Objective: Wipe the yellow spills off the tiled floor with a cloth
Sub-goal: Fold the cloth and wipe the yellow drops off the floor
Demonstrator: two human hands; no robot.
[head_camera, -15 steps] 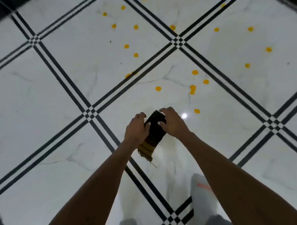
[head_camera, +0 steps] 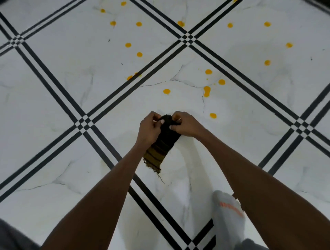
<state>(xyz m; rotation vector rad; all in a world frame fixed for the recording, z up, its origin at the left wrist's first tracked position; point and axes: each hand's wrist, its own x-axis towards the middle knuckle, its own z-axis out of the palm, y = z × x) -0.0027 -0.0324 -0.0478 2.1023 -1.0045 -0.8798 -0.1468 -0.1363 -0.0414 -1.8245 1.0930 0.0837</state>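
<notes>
While the spills (head_camera: 166,91) lay unwiped on the floor (head_camera: 53,110), the left hand (head_camera: 149,131) pinched the cloth (head_camera: 165,142) and the right hand (head_camera: 186,125) gripped its bunched top, readying it above the tiles. Lowering it onto the nearest drops seemed next. Dark, striped, fringed, it hung limp.

Black-and-olive striped cloth (head_camera: 165,142); yellow spills (head_camera: 166,91); white marble floor (head_camera: 53,100), black lines.

The top of the cloth (head_camera: 165,141) hides under curled fingers (head_camera: 157,118) — the sock (head_camera: 228,214) and one yellow spill (head_camera: 235,1) are cut off at the edges.
</notes>
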